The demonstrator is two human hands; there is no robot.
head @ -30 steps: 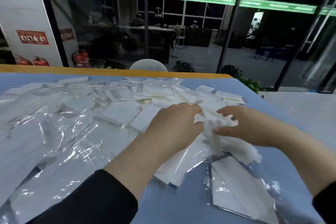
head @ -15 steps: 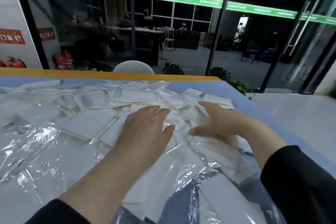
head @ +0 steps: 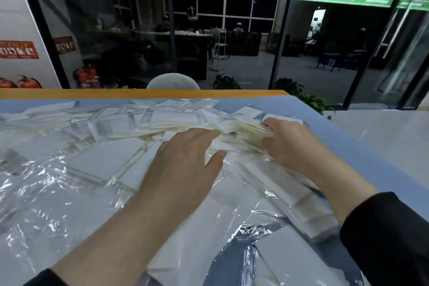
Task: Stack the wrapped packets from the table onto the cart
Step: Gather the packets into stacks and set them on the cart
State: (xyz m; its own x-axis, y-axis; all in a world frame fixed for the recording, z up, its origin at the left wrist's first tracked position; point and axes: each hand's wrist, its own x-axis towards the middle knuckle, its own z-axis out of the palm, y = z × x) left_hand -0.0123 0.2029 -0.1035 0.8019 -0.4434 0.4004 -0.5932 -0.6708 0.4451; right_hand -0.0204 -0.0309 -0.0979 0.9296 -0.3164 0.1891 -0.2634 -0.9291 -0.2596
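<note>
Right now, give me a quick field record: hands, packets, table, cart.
left hand: open, fingers straight, lying flat on the packets
right hand: fingers curled round a bundle of packets, gripping its right end
packets: many, loose, overlapping, in clear wrap, covering most of the table
table: blue top, orange far edge
cart: not in view
stacking: not started in this view; the bundle sits low over the pile

two hands (head: pixel 185 160), three fire extinguishers (head: pixel 87 76), packets (head: pixel 106 160) beyond counting
</note>
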